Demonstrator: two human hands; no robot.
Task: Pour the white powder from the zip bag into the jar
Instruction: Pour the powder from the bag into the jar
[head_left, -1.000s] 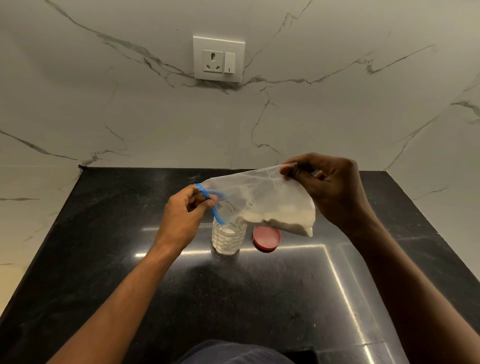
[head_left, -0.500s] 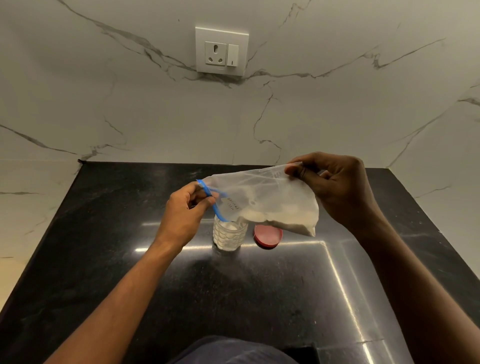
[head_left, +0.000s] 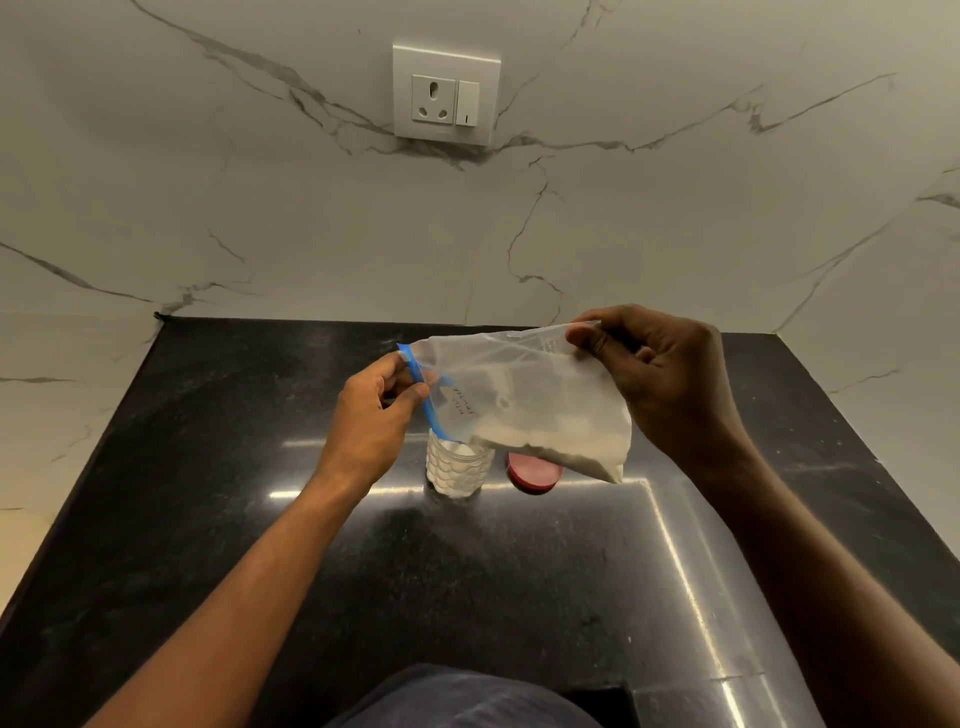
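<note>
powder (head_left: 566, 441), white and lumpy, lies along the low edge of the zip bag (head_left: 519, 384), heaped toward its drooping lower right corner. i hold the bag in the air at the centre of the frame, just above the jar (head_left: 460, 473).

my left hand (head_left: 369, 426) is at the bag's mouth. its fingers (head_left: 410, 400) are curled and pinch the blue zip strip (head_left: 422, 395), which slants down and to the right. the strip's lower end hangs right over the jar's open top. whether it touches the rim i cannot tell.

my right hand (head_left: 675, 379) is right of centre and a little higher. its fingers (head_left: 589, 338) are curled as well, pinching the bag's upper right corner between thumb and forefinger. the bag hangs stretched between both hands, its mouth on the left.

the jar is clear glass with a scale pattern. it stands upright on the black desk (head_left: 234, 519) and holds white powder nearly up to its rim. a red lid (head_left: 537, 473) lies flat on the desk just right of the jar, its upper part hidden behind the bag's corner. bright streaks of light shine on the desk's glossy top.

behind it rises a white marble wall (head_left: 675, 208) with grey veins. a socket (head_left: 445, 93) with a switch is in the upper middle of the frame. dark cloth (head_left: 467, 699) shows at the bottom edge.
</note>
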